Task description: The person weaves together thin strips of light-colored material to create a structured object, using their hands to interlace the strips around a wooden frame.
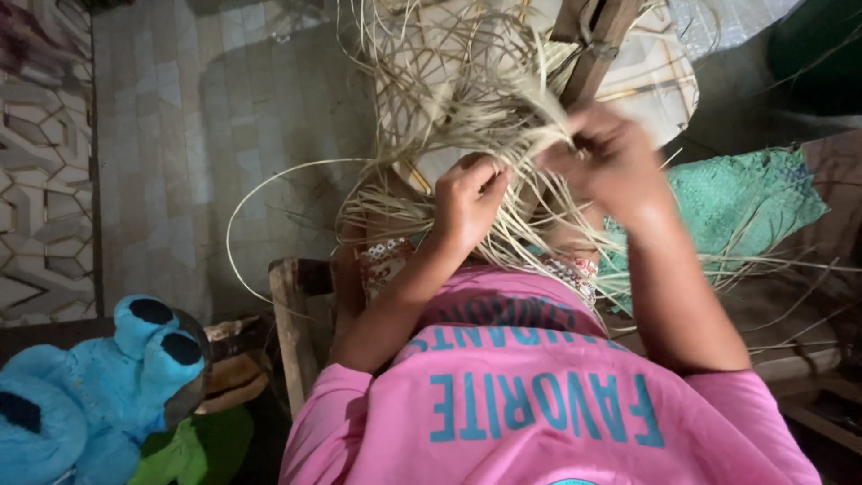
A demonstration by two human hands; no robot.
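Note:
A half-woven piece of pale cane strips (489, 90) rests in front of me, with many loose strands fanning out over my lap. My left hand (467, 199) is closed around a bunch of these strands at the lower middle. Slightly higher and to the right, my right hand (611, 162) pinches other strands of the same bundle. A wooden frame bar (588, 54) rises behind my right hand. I wear a pink shirt (539, 395) with teal lettering.
A blue plush toy (99, 386) lies at the lower left beside a green cloth (193, 449). A teal woven mat (745, 202) covers a wooden bench at the right. Tiled floor (224, 117) stretches to the upper left. A wooden chair edge (292, 323) stands by my left arm.

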